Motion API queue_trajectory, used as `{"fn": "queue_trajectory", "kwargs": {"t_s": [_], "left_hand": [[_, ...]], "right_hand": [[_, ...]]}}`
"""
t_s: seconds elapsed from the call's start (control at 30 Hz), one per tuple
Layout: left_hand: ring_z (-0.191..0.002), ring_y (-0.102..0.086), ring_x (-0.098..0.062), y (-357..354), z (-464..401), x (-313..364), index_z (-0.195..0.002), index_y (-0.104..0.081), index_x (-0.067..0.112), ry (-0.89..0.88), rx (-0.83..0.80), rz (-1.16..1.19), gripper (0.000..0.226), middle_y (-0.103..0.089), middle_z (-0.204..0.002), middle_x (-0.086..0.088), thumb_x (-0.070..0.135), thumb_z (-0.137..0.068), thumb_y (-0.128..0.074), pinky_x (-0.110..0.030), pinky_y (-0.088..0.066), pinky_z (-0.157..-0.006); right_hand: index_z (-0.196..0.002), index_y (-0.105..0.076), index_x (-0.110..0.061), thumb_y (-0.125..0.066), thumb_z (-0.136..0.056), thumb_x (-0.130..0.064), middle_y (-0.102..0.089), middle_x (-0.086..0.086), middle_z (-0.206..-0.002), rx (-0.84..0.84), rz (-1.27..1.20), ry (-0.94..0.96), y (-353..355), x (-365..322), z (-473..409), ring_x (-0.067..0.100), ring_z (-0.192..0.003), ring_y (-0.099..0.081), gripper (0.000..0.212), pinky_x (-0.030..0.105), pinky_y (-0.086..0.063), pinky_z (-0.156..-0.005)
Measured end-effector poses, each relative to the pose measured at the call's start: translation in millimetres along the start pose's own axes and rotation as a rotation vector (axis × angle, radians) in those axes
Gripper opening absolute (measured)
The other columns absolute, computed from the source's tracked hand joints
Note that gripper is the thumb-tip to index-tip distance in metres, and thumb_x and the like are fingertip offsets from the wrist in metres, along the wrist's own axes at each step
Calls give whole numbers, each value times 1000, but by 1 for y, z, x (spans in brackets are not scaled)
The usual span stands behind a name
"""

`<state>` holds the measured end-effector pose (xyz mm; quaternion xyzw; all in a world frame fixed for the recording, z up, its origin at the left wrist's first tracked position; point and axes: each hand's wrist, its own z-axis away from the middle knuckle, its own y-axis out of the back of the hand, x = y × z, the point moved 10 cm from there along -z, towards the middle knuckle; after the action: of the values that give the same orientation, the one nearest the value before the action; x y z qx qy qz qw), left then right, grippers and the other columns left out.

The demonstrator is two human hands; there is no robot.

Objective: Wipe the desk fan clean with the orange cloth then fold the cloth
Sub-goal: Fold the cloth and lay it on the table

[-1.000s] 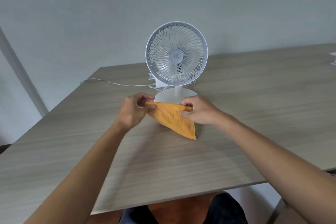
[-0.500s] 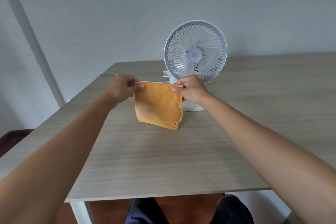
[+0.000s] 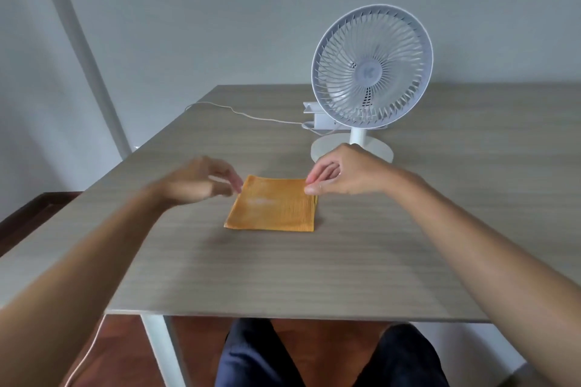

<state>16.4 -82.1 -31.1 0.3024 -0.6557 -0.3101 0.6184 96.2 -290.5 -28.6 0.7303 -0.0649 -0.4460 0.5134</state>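
The orange cloth (image 3: 273, 206) lies flat on the wooden desk (image 3: 283, 273) as a folded square, layered edges showing along its right side. My right hand (image 3: 342, 174) is at the cloth's far right corner, thumb and forefinger pinched on that corner. My left hand (image 3: 201, 181) is blurred, just left of the far left corner, fingers apart and holding nothing. The white desk fan (image 3: 371, 67) stands upright behind the cloth to the right; my right hand hides part of its round base (image 3: 377, 149).
A thin white cable (image 3: 239, 113) runs from the fan's back leftwards over the desk. A small white box (image 3: 317, 116) sits behind the fan's stand. A white pole (image 3: 85, 50) rises at the left. The desk's near edge is above my knees.
The cloth was held up by its top corners in both hands; now it lies flat on the desk. My left hand has let go and drawn slightly left.
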Motion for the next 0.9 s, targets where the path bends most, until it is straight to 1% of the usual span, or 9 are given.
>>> {"fn": "queue_trajectory", "kwargs": {"t_s": [0.07, 0.1, 0.13, 0.2, 0.27, 0.37, 0.43, 0.77, 0.9], "left_hand": [[-109, -62, -13, -2, -1, 7, -93, -73, 22, -45, 277, -38, 19, -70, -109, 3, 8, -82, -67, -36, -48, -96], [-114, -60, -18, -11, -2, 14, -104, -72, 20, -87, 339, -109, 20, -68, -116, -1, 14, -85, -67, -36, -46, -99], [-121, -56, -21, -25, -5, 19, -116, -67, 18, -112, 344, -179, 28, -64, -125, -4, 21, -88, -66, -36, -42, -103], [-139, -39, -24, -57, -17, 16, -138, -50, 17, -71, 244, -339, 48, -47, -147, -8, 37, -95, -54, -36, -28, -114], [-148, -19, -23, -80, -27, 4, -149, -30, 18, 11, 137, -506, 62, -26, -159, -7, 51, -97, -35, -40, -15, -120], [-151, -5, -18, -92, -31, -18, -153, -16, 21, 133, 65, -468, 72, -10, -164, -3, 62, -94, -27, -48, -4, -121], [-150, -3, -15, -91, -33, -25, -154, -14, 25, 146, 60, -492, 75, -7, -164, 0, 67, -92, -24, -49, -1, -121], [-151, -3, -17, -83, -40, -37, -154, -9, 25, 178, 28, -566, 78, -5, -164, -2, 69, -91, -20, -46, 0, -121], [-151, -2, -19, -81, -40, -24, -154, -15, 19, 154, 28, -645, 73, -6, -164, -8, 62, -95, -19, -45, 1, -121]], "right_hand": [[-94, -77, -25, -80, -77, -39, -77, -6, -93, 169, 25, -4, -2, 3, 0, 5, -91, -71, 22, 33, -57, -91], [-102, -75, -23, -75, -82, -38, -76, -3, -102, 212, 83, 0, -8, 1, 1, 10, -99, -69, 25, 35, -54, -95], [-111, -72, -23, -70, -86, -40, -73, -1, -112, 221, 153, 4, -17, -1, 1, 15, -108, -65, 30, 36, -51, -98], [-130, -60, -24, -61, -91, -46, -63, 1, -133, 174, 265, -1, -39, -1, -2, 21, -126, -53, 45, 37, -44, -105], [-144, -46, -21, -51, -94, -51, -47, 2, -150, 107, 374, -22, -57, 5, -5, 22, -142, -37, 58, 39, -31, -116], [-151, -32, -18, -33, -99, -57, -28, 1, -162, 19, 475, -61, -74, 20, -10, 23, -152, -14, 65, 44, -10, -123], [-153, -27, -20, -27, -100, -59, -22, -2, -164, 8, 457, -81, -78, 28, -13, 24, -153, -6, 66, 47, -3, -123], [-155, -25, -19, -31, -99, -58, -17, 0, -165, 6, 379, -116, -85, 32, -32, 27, -154, -2, 69, 49, -3, -121], [-153, -31, -20, -35, -101, -51, -19, 1, -165, 21, 313, -117, -77, 32, -22, 29, -154, -1, 60, 49, -4, -123]]}}
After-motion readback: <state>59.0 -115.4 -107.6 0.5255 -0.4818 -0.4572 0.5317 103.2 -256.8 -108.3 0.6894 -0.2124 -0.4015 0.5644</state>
